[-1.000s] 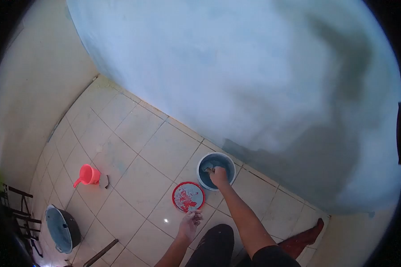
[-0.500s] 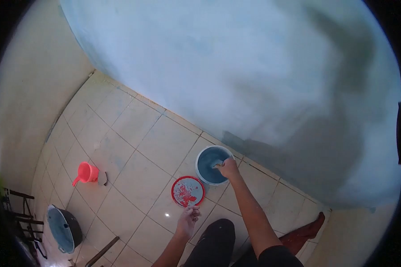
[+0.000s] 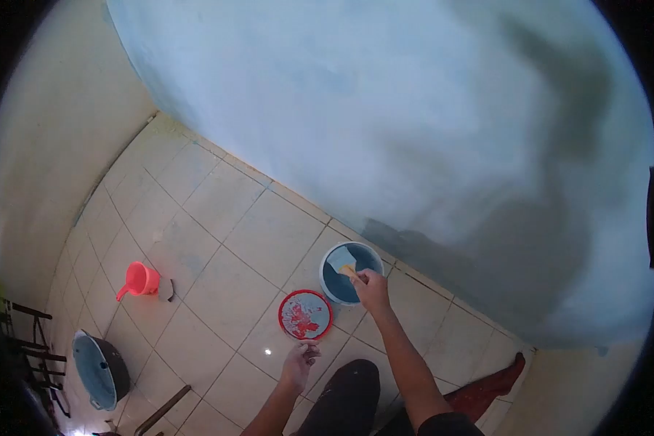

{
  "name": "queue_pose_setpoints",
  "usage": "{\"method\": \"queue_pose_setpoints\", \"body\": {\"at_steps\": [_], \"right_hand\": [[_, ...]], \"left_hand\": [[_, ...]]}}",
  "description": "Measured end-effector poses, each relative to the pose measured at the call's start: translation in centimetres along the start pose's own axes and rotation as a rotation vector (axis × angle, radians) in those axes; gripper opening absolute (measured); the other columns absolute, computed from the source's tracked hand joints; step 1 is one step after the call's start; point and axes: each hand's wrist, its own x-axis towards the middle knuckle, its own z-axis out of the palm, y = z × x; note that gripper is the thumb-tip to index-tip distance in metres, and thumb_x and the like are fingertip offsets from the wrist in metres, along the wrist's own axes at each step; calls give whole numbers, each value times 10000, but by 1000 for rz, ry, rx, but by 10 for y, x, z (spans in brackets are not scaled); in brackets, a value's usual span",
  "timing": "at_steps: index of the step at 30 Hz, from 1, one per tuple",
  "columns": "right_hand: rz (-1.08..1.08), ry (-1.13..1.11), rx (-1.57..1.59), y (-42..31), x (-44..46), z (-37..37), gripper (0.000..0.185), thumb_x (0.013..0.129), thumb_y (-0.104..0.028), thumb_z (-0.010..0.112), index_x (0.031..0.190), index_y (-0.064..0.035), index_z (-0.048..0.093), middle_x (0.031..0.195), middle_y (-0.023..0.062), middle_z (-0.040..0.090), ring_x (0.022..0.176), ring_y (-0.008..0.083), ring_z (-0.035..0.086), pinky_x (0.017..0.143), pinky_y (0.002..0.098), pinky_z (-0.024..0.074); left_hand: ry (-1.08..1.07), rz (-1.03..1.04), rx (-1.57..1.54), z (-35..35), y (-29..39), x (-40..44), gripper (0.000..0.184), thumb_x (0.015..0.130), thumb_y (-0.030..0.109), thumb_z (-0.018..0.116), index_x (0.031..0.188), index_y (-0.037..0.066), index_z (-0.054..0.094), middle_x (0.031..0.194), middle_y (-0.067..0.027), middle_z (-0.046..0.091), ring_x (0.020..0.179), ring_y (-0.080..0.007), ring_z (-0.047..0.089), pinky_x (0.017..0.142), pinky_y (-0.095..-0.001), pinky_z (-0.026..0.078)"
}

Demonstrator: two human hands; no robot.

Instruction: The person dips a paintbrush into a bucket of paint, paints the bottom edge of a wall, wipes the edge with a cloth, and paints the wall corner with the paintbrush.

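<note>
My right hand (image 3: 371, 289) is closed around the wooden handle of a paintbrush (image 3: 344, 261), whose wide head is coated in pale blue. The brush is over the mouth of a white-rimmed paint bucket (image 3: 378, 283) with blue paint on its inside; my hand and the brush cover part of it. Left of the bucket lies a round red-rimmed lid (image 3: 317, 312) smeared with pale paint. My left hand (image 3: 298, 365), whitish with paint, is just below the lid's near edge, its fingers loosely curled and nothing visible in them.
A pale blue painted wall (image 3: 327, 131) rises beyond the bucket. On the tiled floor (image 3: 218, 291) stand a pink dipper (image 3: 142, 279) and a dark basin (image 3: 105, 370) with a bluish inside. A stick-like handle (image 3: 163, 410) and a dark rack (image 3: 36, 356) are at lower left.
The brush has come up from inside the bucket, and its coated head now shows above the rim. My left hand has shifted slightly left and its fingers are more curled.
</note>
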Motion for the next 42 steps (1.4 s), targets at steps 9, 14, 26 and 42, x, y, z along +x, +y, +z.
{"method": "queue_pose_setpoints", "body": {"at_steps": [9,14,26,42], "right_hand": [[17,90,210,-21,-127,-71,170,800,-88,709,912,17,634,671,12,598,587,52,538,522,210,435],[-81,244,426,-60,-216,-105,192,785,-56,722,934,17,625,685,20,604,595,40,532,526,199,431],[-52,572,228,-99,-453,-174,216,794,-121,730,935,23,651,747,84,676,679,82,625,589,242,509],[55,967,671,21,-596,-327,236,825,-57,677,1027,16,580,726,64,622,543,54,525,453,190,398]], "left_hand": [[-141,-60,55,31,0,-18,217,871,226,499,1026,93,571,884,-3,589,867,-140,548,775,-276,369],[-269,-67,95,48,-3,-35,230,872,229,501,1031,78,571,873,-3,583,859,-135,548,767,-274,369],[-652,-217,205,120,-77,-143,176,893,214,498,1025,102,533,892,-22,579,876,-157,550,791,-288,382],[-906,-587,563,241,-329,-248,201,865,234,534,1014,101,550,917,-26,628,882,-175,589,786,-293,405]]}}
